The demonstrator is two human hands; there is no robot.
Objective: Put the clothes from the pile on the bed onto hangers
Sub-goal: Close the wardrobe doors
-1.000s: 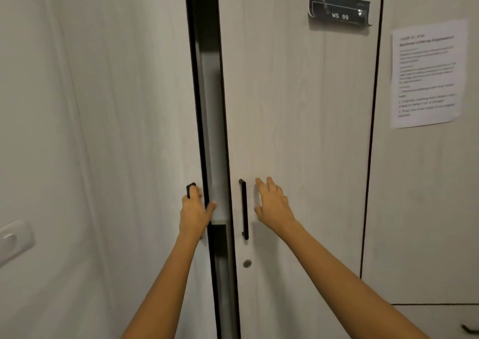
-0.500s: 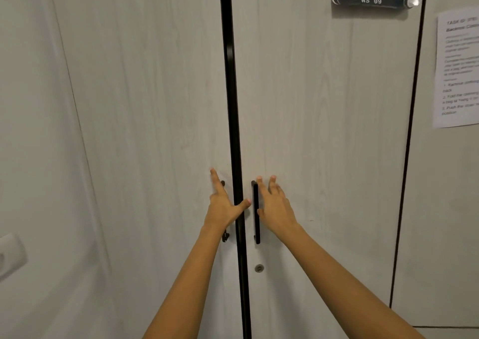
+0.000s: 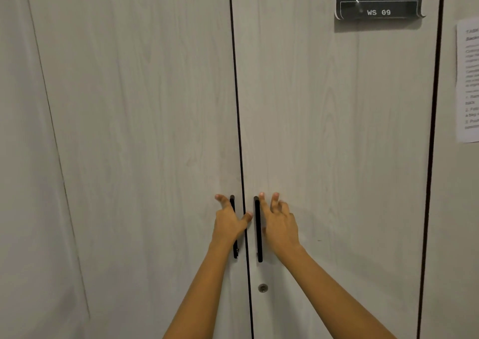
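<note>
Head camera is facing the left door [image 3: 142,131] and right door [image 3: 337,144], meeting shut. The left hand [image 3: 229,222] is lying spread over the left handle [image 3: 235,250]; the right hand [image 3: 281,226] is touching its door, spread, just beside the right handle [image 3: 258,235]. Clothes: cannot tell where.

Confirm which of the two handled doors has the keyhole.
The right door, the one bearing the WS 09 label: the keyhole sits just below its black handle. The left door shows none.
</note>
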